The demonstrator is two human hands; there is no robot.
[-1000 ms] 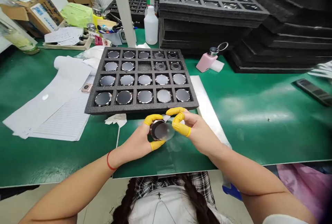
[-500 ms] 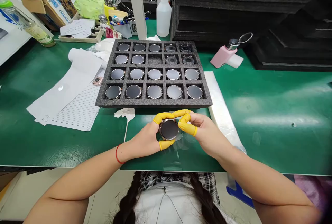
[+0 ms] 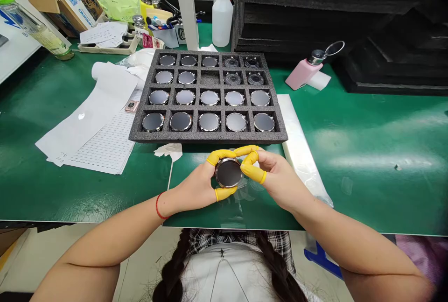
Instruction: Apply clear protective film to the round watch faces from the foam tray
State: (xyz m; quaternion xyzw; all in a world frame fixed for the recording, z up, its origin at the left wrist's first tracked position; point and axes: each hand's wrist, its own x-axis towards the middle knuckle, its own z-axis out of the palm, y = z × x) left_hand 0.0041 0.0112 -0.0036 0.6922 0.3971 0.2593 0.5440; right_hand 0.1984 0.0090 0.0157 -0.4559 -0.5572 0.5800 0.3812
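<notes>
left grip: the left hand [image 3: 198,183], thumb and fingertips in yellow rubber covers [image 3: 226,193], is parted just to the width of a round black-faced disc with a shiny metal rim [image 3: 229,172], clasping it by its edge
right grip: the right hand [image 3: 278,178] has covered thumb and forefinger bent close together at the disc's right edge; cannot tell whether anything thin is pinched between them
disc: above the green bench top [image 3: 378,166], face up, between both hands
left wrist: ringed by a thin red cord [image 3: 160,205], forearm slanting in from the lower left
right forearm: slanting in from the lower right, over the bench edge
beyond the grip: a dark grey foam tray [image 3: 187,136] of square cells, many holding similar discs; its near wall stands just past the fingertips
left of the grip: a crumpled white tissue [image 3: 169,151], then white paper sheets [image 3: 80,120]
right of the grip: a flat translucent plastic packet [image 3: 301,148], partly behind the right hand
farther right, beyond: a pink bottle with a black top [image 3: 303,72]
</notes>
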